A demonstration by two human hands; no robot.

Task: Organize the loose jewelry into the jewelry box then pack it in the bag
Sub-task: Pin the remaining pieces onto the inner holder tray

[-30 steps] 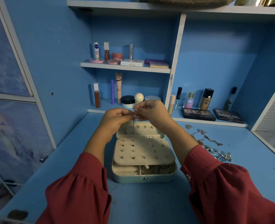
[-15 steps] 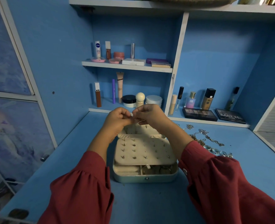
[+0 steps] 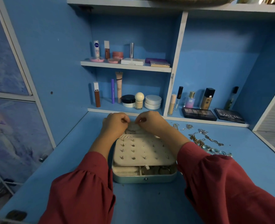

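Note:
An open pale-blue jewelry box [image 3: 144, 178] sits mid-desk. Its cream earring panel [image 3: 143, 152] holds several studs, and the front compartment holds rings. My left hand [image 3: 115, 124] and my right hand [image 3: 150, 121] meet over the box's far lid section. Both have curled fingers pinching a thin chain necklace [image 3: 132, 126], most of it hidden by the fingers. Loose chains [image 3: 204, 138] and rings [image 3: 214, 150] lie on the desk to the right of the box. No bag is in view.
The blue desk [image 3: 69, 167] is backed by shelves. Cosmetics bottles [image 3: 119, 87] and jars [image 3: 153, 101] stand behind my hands. Eyeshadow palettes [image 3: 198, 113] lie on the right ledge. Blue side walls close in left and right.
Both hands have dropped lower and farther back, from above the box down to its lid section, still pinching the chain.

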